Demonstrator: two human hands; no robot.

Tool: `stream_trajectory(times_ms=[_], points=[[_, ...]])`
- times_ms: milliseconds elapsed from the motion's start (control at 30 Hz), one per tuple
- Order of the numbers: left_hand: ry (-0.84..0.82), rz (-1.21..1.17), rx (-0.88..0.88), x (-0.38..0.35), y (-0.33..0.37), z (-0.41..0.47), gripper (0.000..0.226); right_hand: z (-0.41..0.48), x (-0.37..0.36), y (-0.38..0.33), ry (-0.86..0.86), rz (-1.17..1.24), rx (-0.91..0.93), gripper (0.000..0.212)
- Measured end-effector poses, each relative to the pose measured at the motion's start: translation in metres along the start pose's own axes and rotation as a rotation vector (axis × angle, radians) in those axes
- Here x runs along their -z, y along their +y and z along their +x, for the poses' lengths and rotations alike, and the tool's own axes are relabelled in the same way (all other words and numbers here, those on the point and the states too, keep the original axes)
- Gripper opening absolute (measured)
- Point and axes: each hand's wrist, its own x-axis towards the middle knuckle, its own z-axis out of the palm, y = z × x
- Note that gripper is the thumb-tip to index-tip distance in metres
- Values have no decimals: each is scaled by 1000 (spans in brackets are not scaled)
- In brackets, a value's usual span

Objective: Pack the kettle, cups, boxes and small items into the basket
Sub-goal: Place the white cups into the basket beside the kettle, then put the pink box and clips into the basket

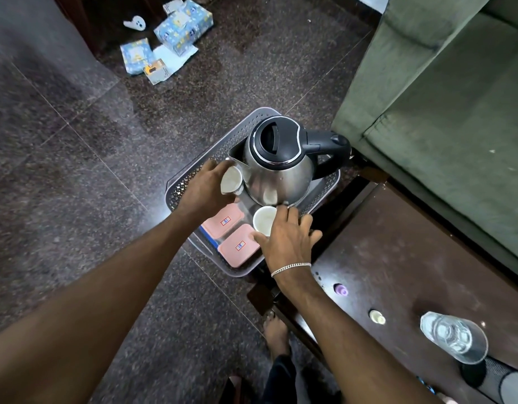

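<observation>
- While the left hand (206, 185) curls its fingers round the tilted white cup (231, 182), mouth turned up toward the camera, that cup lies against the near-left flank of the steel kettle (278, 164), just below the spout;
- the right hand (286, 234) holds the upright white cup (265, 220) between thumb and fingers; this cup stands just in front of the kettle's base and close beside the nearer pink lidded box (238, 244);
- both cups are already inside the grey perforated basket (190, 185) on the floor; the kettle fills its far half, handle pointing right toward the green sofa (441, 112); the second pink lidded box (222, 223) lies beside the first in the near-left part;
- by my reading, the cups need only be set down and let go;
- the purple small item (340, 290) and the cream small item (377, 317) wait on the dark wooden table (412, 243), to the right of the basket, so nearer the right hand;
- the blue patterned boxes (183, 23) lie on the floor well apart, ahead and to the left, nearer the left hand.
</observation>
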Motion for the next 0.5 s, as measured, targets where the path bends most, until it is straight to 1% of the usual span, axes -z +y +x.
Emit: stream_trajectory(times_ms=[133,200,267,300,367,433,500], points=[[0,-38,22,2,4,-8,96,0,4,4,-12,17,12,89],[49,-44,16,3,7,-15,94,-3,9,7,-4,27,21,88],[140,-31,-13,3,13,-26,89,-10,18,15,46,44,43,83],[190,-23,-39,3,18,-33,83,-14,23,20,74,55,52,81],[270,-26,-96,0,29,-50,64,-26,32,32,114,67,66,78],[298,-47,-173,-5,48,-70,46,-40,41,51,123,74,57,77],[286,-51,-272,-15,71,-90,36,-57,49,75,112,92,34,75]])
